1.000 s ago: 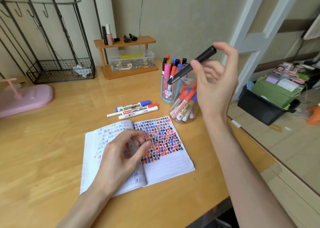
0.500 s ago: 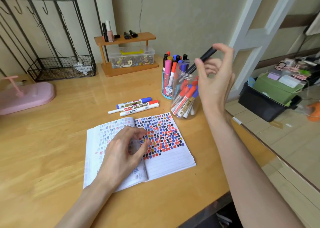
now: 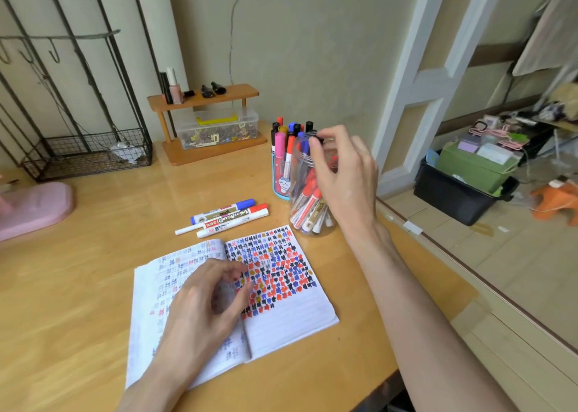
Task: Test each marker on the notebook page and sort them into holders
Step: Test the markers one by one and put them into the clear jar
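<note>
The slim black marker [image 3: 318,139] stood in the mouth of the clear plastic jar [image 3: 308,224]. Only its top end showed, pinched between the thumb and forefinger of the right hand [image 3: 344,173], whose other fingers fanned loosely. The jar sat near the right edge of the wooden desk [image 3: 78,286], just in front of a blue cartoon-printed holder [image 3: 281,188]; both were crowded with markers. Three white-barrelled whiteboard markers [image 3: 228,216] lay to the jar's left, apart from it. Bare desk spread leftward. The left hand [image 3: 206,299] rested on the open lined notebook [image 3: 291,317], its fingers loosely curled and holding nothing.
</note>
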`<state>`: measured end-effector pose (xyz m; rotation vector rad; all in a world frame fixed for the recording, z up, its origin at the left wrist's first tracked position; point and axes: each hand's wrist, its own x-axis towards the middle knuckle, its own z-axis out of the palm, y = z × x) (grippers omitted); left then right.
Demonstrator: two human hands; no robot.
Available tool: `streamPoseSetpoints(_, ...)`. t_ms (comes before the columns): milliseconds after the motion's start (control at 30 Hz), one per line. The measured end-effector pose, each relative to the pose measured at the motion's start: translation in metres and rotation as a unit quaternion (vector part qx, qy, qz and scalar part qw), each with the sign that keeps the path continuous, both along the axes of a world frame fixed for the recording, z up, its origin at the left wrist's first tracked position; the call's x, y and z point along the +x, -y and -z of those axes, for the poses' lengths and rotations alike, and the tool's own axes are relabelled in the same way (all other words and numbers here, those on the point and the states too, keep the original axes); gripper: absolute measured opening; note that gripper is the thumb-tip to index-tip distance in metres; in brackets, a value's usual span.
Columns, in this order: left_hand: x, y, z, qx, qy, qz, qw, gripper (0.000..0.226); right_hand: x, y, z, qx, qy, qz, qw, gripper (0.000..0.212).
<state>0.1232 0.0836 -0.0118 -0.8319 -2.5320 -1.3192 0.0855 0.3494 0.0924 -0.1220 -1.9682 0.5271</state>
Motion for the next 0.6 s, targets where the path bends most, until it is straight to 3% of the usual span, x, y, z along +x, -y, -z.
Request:
streamPoseSetpoints(200, 0.0, 0.0, -0.001, 0.005, -0.001, 0.002, 1.0, 0.02, -0.006, -0.004, 0.008, 0.138, 0.093, 0.049, 0.985, 0.042)
streamPoseSetpoints(333, 0.0, 0.001, -0.002, -0.001, -0.005, 0.003, 1.0, 0.02, -0.005, -0.001, 0.006, 0.131, 0.097, 0.033, 0.986, 0.035)
streamPoseSetpoints(500, -0.001, 0.001, -0.002, -0.013, -0.011, -0.003, 1.0, 0.02, 0.004, 0.038, 0.019, 0.15, -0.034, -0.023, 0.988, 0.015)
streamPoseSetpoints(600, -0.003, 0.001, 0.0, -0.013, -0.012, -0.005, 1.0, 0.019, -0.004, 0.055, 0.036, 0.136, 0.081, -0.126, 0.979, 0.015)
